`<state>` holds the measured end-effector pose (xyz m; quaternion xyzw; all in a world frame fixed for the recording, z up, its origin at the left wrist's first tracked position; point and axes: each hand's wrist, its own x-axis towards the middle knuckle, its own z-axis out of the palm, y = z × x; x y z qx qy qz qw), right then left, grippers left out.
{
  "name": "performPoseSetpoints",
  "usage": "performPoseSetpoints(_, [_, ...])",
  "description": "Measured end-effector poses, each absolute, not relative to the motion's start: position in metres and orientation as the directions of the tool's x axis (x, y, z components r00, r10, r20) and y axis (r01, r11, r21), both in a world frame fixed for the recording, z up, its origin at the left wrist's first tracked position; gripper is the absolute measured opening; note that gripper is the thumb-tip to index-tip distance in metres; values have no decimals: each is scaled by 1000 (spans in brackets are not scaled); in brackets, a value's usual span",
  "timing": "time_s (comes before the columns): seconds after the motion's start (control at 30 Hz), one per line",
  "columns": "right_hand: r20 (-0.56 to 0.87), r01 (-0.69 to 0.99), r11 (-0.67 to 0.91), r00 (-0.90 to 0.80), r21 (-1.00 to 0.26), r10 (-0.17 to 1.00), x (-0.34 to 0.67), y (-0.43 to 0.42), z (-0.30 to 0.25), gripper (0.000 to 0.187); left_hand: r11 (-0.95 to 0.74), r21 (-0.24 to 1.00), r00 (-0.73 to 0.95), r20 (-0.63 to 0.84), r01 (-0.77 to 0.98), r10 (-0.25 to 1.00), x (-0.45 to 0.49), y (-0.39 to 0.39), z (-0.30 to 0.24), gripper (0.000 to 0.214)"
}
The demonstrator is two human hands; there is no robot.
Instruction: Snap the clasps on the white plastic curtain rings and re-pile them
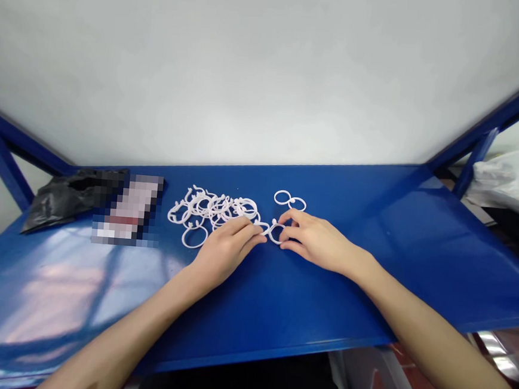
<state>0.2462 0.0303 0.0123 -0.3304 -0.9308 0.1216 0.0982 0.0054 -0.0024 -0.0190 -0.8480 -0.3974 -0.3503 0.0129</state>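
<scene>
My left hand (233, 243) is closed, thumb and fingers pinching a small white plastic ring (264, 223) just above the blue table. Facing it, my right hand (312, 237) grips a second white ring (270, 235) between curled fingers and thumb. The two rings meet edge to edge between my hands; whether they are linked cannot be made out. A tangled pile of similar white rings (213, 206), several with small knobs or hooks, lies behind and to the left of my left hand. Beyond my right hand, a pair of touching rings (289, 201) lies flat.
A black plastic bag (61, 200) and a blurred-out flat object (132, 208) lie on the left of the blue table (241, 313). Blue frame bars rise at both sides before a pale wall (251, 74). Off the right side is a white plastic bag (515, 178).
</scene>
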Motion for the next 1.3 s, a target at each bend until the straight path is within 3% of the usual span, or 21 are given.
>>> performPoseSetpoints(0.27, [73,711,624,-639,-324,766,229,11,14,28,-683,245,398,659,688,638,2,-4,-12,10])
performPoseSetpoints(0.47, [153,587,721,-727,-369,669,244,23,20,12,-677,144,399,712,722,577,-2,-2,-9,10])
performPoseSetpoints(0.77, [91,501,749,-803,-434,589,248,29,13,6,-753,51,528,682,656,506,2,-6,-8,8])
performPoseSetpoints(1.0, [143,521,680,-730,-515,668,240,27,6,23,-748,-55,626,590,661,510,23,-19,-19,16])
performPoseSetpoints(1.1, [154,542,649,-692,-534,705,236,25,1,33,-754,-29,634,563,657,530,23,-18,-21,16])
performPoseSetpoints(1.3, [167,544,662,-694,-515,700,235,23,2,41,-790,134,664,469,598,582,17,-16,-24,16])
